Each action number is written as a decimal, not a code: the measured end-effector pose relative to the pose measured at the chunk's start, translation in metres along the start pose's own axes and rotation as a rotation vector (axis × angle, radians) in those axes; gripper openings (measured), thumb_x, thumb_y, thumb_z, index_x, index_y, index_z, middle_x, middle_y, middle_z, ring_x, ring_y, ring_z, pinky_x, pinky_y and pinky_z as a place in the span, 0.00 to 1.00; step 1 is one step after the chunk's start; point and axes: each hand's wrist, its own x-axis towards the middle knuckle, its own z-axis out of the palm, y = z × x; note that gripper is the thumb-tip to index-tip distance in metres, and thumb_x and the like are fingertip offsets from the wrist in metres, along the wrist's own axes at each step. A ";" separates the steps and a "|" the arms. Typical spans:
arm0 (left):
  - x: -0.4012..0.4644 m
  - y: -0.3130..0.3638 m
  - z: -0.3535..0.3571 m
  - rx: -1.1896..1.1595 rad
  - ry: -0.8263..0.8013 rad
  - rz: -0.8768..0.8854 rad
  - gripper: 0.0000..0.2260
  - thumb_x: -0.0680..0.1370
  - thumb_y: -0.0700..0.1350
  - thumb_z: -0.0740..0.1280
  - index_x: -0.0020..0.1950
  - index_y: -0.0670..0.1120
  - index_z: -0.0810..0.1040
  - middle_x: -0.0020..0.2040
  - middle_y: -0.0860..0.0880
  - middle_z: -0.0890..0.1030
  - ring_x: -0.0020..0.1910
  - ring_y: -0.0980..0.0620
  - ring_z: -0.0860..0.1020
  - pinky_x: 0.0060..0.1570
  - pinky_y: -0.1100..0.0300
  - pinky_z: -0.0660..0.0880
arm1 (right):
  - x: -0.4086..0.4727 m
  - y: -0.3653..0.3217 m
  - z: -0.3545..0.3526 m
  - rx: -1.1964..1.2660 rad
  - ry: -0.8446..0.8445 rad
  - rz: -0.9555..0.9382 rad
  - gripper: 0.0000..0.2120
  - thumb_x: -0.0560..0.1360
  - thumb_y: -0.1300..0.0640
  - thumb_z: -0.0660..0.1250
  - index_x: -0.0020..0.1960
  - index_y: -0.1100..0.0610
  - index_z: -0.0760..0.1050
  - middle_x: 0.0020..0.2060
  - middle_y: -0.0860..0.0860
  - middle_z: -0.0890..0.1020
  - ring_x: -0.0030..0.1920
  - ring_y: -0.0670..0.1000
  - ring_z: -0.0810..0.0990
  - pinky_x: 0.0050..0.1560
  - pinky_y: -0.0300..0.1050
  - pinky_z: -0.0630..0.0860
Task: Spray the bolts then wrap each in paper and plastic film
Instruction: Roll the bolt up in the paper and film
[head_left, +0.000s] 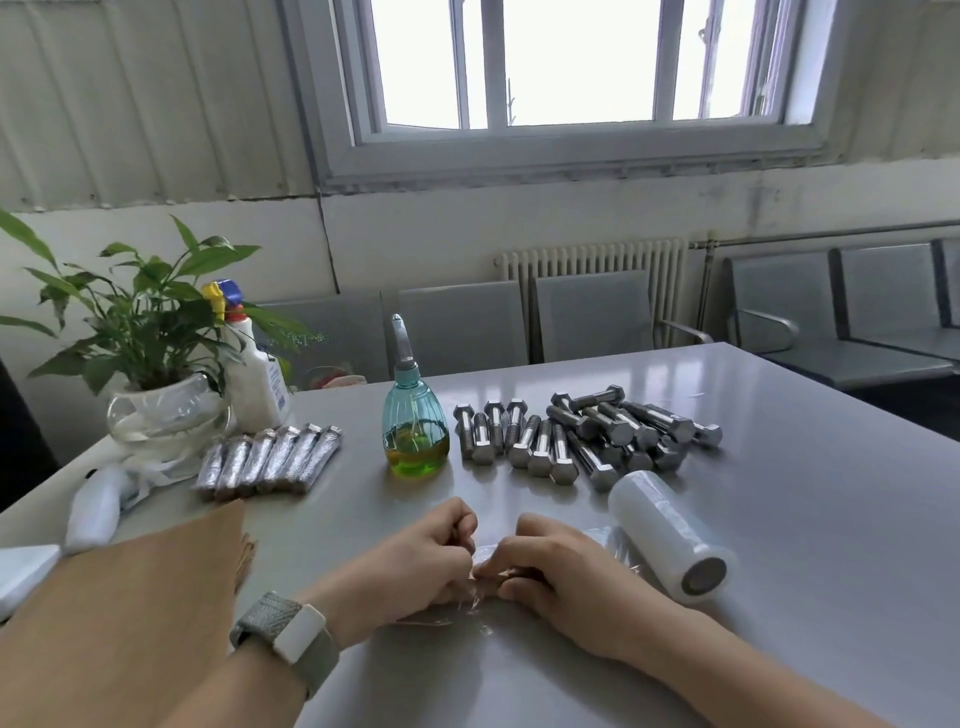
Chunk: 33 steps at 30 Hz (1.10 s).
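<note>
My left hand (421, 556) and my right hand (550, 566) meet at the table's near middle, both closed on a bolt bundle (485, 564) covered in plastic film; the bolt itself is mostly hidden by my fingers. Loose film trails from it toward the film roll (670, 535), which lies on its side just right of my right hand. Several bare steel bolts (587, 436) lie in a pile behind the hands. Several wrapped bolts (270, 460) lie in a row at the left. A blue-green oil bottle (415, 431) stands upright between them. Brown paper sheets (140, 613) lie at the near left.
A potted plant in a glass bowl (161, 415) and a white spray bottle (254, 374) stand at the table's far left corner. White foam pieces (93, 512) lie by the left edge. Grey waiting chairs (592, 317) line the wall beyond the grey table (779, 519).
</note>
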 end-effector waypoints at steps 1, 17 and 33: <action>-0.002 -0.001 0.000 -0.007 0.017 0.013 0.14 0.73 0.26 0.53 0.44 0.46 0.64 0.39 0.44 0.66 0.23 0.55 0.61 0.21 0.67 0.59 | 0.000 0.000 0.000 0.008 0.000 0.006 0.10 0.78 0.56 0.67 0.58 0.47 0.81 0.45 0.45 0.71 0.46 0.45 0.73 0.48 0.28 0.63; -0.019 -0.028 -0.015 0.824 0.305 0.504 0.06 0.73 0.55 0.73 0.49 0.57 0.83 0.44 0.62 0.80 0.46 0.61 0.76 0.52 0.59 0.72 | 0.003 0.000 0.000 0.059 -0.006 0.054 0.08 0.77 0.57 0.69 0.54 0.49 0.81 0.49 0.48 0.77 0.48 0.47 0.77 0.52 0.36 0.71; -0.011 -0.039 -0.005 0.696 0.309 0.349 0.10 0.72 0.51 0.75 0.49 0.54 0.76 0.45 0.58 0.77 0.47 0.57 0.73 0.49 0.63 0.69 | 0.021 -0.016 0.003 -0.159 -0.007 0.099 0.12 0.75 0.41 0.67 0.54 0.44 0.77 0.50 0.45 0.78 0.50 0.48 0.78 0.44 0.43 0.69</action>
